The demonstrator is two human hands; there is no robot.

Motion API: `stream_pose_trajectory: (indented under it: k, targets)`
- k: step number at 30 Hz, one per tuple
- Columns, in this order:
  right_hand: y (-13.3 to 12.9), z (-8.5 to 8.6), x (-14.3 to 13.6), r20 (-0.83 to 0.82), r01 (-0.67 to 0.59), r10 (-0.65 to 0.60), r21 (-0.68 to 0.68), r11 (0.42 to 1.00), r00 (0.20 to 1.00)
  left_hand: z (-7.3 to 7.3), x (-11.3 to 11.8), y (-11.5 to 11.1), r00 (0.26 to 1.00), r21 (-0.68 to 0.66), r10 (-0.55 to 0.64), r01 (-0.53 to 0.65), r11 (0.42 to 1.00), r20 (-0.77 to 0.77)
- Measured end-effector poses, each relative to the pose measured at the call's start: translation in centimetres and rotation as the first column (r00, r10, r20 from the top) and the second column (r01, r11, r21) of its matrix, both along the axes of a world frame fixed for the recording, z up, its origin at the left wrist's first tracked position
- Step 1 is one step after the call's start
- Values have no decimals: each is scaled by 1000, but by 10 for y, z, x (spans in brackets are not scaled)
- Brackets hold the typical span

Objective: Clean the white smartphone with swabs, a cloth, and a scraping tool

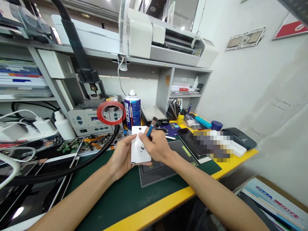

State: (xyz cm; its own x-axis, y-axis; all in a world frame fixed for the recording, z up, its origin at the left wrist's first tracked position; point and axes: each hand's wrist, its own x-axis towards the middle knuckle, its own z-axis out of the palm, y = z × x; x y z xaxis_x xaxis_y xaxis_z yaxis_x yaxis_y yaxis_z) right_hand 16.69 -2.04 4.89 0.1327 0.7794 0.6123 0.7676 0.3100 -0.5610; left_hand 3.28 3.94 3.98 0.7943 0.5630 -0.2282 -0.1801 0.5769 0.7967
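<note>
A white smartphone point(138, 156) with a "MI" logo lies back side up in my left hand point(121, 157). The fingers of that hand wrap the phone's left side and underside, with the thumb on its edge. My right hand point(156, 144) grips a slim blue-handled tool point(150, 130) with a brownish metal end pointing up. Its lower end shows just above the phone's back; whether it touches the phone I cannot tell. Under both hands is a grey perforated mat point(166, 175), with a dark flat piece on it partly hidden by the phone.
Behind the hands stand a blue spray can point(132, 110), a red tape roll point(99, 112) and a grey soldering or hot-air station point(83, 123). A black hose point(89, 163) crosses the left side. Dark tablets point(190, 141) lie at right, near the yellow table edge point(168, 205).
</note>
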Motion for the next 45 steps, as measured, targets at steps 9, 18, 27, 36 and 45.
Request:
stream_pose_trajectory:
  k: [9, 18, 27, 36, 45]
  targets:
    - [-1, -1, -2, 23, 14, -16, 77, 997, 1000, -4, 0, 2, 1000, -7, 1, -1, 1000, 29]
    - [1, 9, 13, -315, 56, 9, 198, 979, 949, -4, 1, 5, 999, -66, 45, -46, 997, -14]
    - [-5, 11, 12, -319, -54, 110, 179, 982, 941, -3, 2, 6, 966, -49, 121, -135, 990, -230]
    - [-13, 11, 1, -142, -328, 345, 127, 936, 928, -9, 3, 8, 974, -58, 117, -130, 990, -195]
    - [-11, 7, 2, -219, -91, 138, 212, 973, 966, -5, 2, 8, 985, -146, 51, -75, 986, -164]
